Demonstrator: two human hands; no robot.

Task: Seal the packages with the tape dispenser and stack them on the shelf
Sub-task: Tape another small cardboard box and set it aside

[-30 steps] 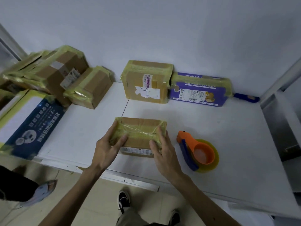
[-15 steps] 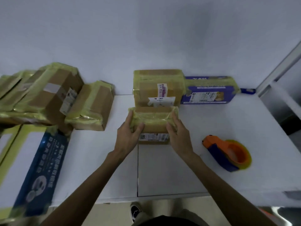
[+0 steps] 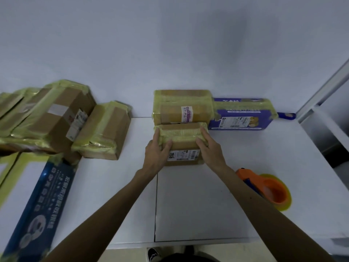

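1. Head view: the left hand [image 3: 156, 150] clasps the left end of the small package [image 3: 184, 146], fingers along the end and thumb laid over the taped top. The right hand [image 3: 210, 148] clasps the right end the same way, so the package is held between the two.
2. The small package sits near the middle of the white surface [image 3: 198, 208], label facing the person. Whether its base rests there or is just lifted, I cannot tell.
3. It will likely handle as a light, stiff cardboard box, since fingers at the two ends seem enough to hold it. The yellowish tape looks glossy and probably slick, and it puckers at the corners. The bare cardboard ends or the underside should give the surer hold.
4. At 12 o'clock, close behind, stands a larger taped box [image 3: 181, 108]. Whether they touch is unclear.
5. At 2 o'clock lies a purple taped box [image 3: 241, 115] by the wall.
6. At 4 o'clock the orange tape dispenser [image 3: 272, 188] lies apart from both hands.
7. At 9 o'clock taped cartons [image 3: 56, 120] lean in a pile, and at 8 o'clock lies a long blue box [image 3: 37, 205].
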